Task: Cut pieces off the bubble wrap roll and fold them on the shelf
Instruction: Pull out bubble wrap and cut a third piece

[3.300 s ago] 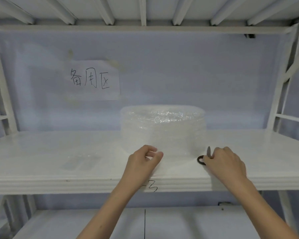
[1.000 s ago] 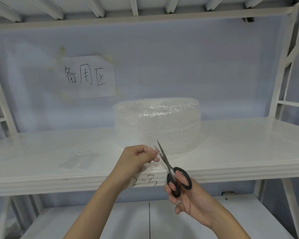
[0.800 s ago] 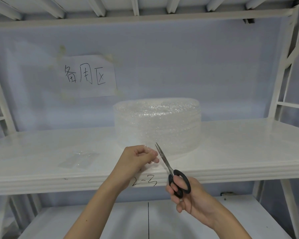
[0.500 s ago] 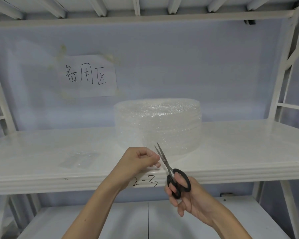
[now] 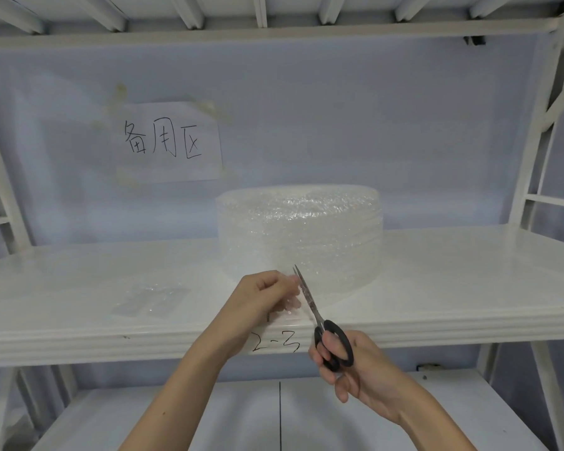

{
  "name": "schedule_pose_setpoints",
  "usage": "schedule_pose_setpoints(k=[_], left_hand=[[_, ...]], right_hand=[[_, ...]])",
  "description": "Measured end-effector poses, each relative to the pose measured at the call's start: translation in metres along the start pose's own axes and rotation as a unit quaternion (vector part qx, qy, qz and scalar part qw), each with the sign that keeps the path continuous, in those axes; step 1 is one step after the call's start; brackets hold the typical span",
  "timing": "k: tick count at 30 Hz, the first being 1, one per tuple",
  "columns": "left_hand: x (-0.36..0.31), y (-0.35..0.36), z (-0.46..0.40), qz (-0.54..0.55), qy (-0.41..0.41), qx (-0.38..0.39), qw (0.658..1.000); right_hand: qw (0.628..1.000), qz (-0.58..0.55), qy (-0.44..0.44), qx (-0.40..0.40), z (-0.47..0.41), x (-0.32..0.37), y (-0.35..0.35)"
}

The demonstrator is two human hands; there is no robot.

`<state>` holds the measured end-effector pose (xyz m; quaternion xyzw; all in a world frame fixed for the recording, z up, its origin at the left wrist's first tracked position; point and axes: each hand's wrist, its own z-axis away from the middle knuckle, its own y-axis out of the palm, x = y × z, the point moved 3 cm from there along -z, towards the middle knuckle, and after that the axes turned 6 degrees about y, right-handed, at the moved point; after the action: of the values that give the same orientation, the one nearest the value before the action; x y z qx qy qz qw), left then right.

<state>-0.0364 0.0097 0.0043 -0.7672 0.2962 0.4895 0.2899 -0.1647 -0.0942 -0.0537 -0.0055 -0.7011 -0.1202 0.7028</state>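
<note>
I hold the free end of the bubble wrap [image 5: 290,307] pinched in my left hand [image 5: 261,301], fingers curled round the film just above the front edge of the shelf [image 5: 453,288]. My right hand [image 5: 349,366] grips the scissors [image 5: 323,323] by their black loops, below the shelf edge. The blades appear nearly closed on the film, immediately right of my left fingertips; how far the cut has run I cannot tell, since the film is transparent.

Hazards, as I judge them:
1. Blade to finger. The blades pass just beside my left fingertips. A drift to the left would nick them.
2. Slack film. If my left grip loosens, the wrap would likely fold between the blades instead of shearing.
3. Skewed cut. Pulling the sheet sideways would give a slanted piece.

Orientation: the bubble wrap roll [image 5: 300,236] stands on its flat end at mid-shelf, axis vertical, its free end led forward toward me. The scissors' long axis runs from the loops at lower right up to the tips at upper left, pointing toward the roll. A small folded piece [image 5: 150,299] lies flat on the shelf to the left, well apart.
</note>
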Motion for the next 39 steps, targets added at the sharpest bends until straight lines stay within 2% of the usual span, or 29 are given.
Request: schedule_pose_setpoints(k=[7,12,19,29,39], left_hand=[[0.003,-0.002,0.002,-0.006,0.019,-0.033,0.999],[0.002,-0.001,0.003,-0.024,0.021,-0.012,0.999],[0.002,-0.003,0.004,-0.006,0.016,-0.009,1.000],[0.003,-0.003,0.005,-0.011,0.037,0.022,0.999],[-0.001,-0.003,0.006,-0.012,0.038,0.032,0.999]], right_hand=[[1.000,-0.015,0.019,0.004,0.000,0.000,-0.002],[0.998,-0.037,0.042,0.030,-0.001,0.004,0.000],[1.000,-0.005,0.020,0.000,-0.004,0.010,0.006],[0.999,-0.009,0.042,0.030,-0.004,0.014,0.010],[1.000,0.022,0.011,-0.016,-0.003,0.017,0.015]])
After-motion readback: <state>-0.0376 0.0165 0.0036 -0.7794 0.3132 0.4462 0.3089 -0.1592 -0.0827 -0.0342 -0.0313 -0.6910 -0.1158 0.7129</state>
